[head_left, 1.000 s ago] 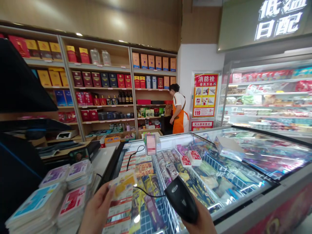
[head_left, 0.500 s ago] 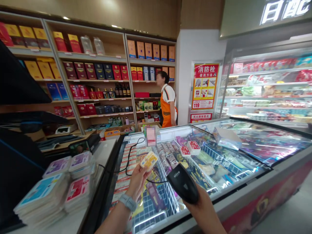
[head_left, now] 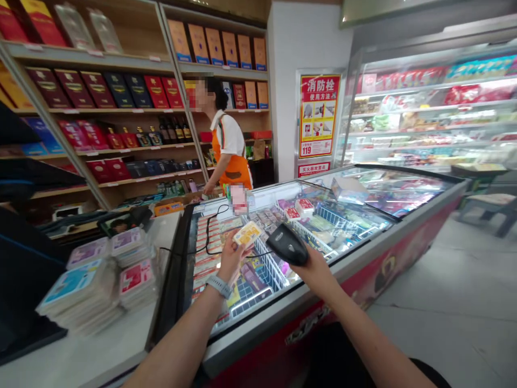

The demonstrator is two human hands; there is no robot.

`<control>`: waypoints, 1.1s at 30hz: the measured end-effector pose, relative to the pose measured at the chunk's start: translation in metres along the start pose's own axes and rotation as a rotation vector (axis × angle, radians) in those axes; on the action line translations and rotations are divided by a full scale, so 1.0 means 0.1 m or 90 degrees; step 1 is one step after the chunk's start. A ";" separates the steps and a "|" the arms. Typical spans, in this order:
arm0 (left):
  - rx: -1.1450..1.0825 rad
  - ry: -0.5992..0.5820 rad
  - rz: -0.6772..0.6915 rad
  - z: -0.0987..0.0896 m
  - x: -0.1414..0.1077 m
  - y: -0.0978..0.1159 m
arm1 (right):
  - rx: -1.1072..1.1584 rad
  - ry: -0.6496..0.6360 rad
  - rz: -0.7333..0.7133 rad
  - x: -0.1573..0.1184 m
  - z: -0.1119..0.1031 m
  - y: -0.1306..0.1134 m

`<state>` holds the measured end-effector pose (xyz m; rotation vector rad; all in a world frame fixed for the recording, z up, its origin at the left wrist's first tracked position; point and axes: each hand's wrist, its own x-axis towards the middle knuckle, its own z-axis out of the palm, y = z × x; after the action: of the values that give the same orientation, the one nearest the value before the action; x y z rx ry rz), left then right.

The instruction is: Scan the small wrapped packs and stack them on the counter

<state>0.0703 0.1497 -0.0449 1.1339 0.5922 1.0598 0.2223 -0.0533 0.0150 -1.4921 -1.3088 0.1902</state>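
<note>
Over the freezer's glass top, my left hand [head_left: 233,254] grips a small flat pack with a yellow label [head_left: 247,234], labelled face up. My right hand [head_left: 313,265] is wrapped round a black handheld barcode scanner [head_left: 287,243], whose head points toward the pack, a short gap apart from it. A thin black cable [head_left: 208,237] runs over the glass on the left. Two red-and-white packs [head_left: 304,206] lie farther back on the freezer. Stacks of similar packs with a blue label [head_left: 72,281], a red label [head_left: 136,276] and purple labels [head_left: 128,240] stand on the counter at left.
The chest freezer [head_left: 323,265] stretches away to the right, with wire baskets of frozen goods under glass. A person in an orange apron [head_left: 234,170] stands behind it by the shelves [head_left: 137,108]. A stool [head_left: 488,207] stands at right; a white counter [head_left: 133,337] is at left.
My view has shifted so the freezer's front and floor show more. The scanner has come closer to the yellow-labelled pack. The person in the apron appears nearer, farther left in view.
</note>
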 end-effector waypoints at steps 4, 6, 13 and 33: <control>-0.009 0.009 0.023 -0.04 0.00 -0.02 | -0.024 0.033 -0.009 0.00 -0.01 0.05; -0.022 0.008 0.033 -0.05 0.00 -0.03 | -0.026 0.040 -0.011 0.00 -0.01 0.10; -0.009 0.007 0.108 -0.05 0.01 -0.04 | -0.057 0.052 -0.015 -0.01 0.00 0.12; 0.045 0.030 0.184 -0.14 0.09 0.34 | -0.096 -0.010 -0.138 0.27 0.10 0.04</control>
<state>0.0500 0.1651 -0.0170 1.2864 0.5157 1.3242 0.2281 -0.0253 0.0213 -1.4626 -1.5134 -0.0381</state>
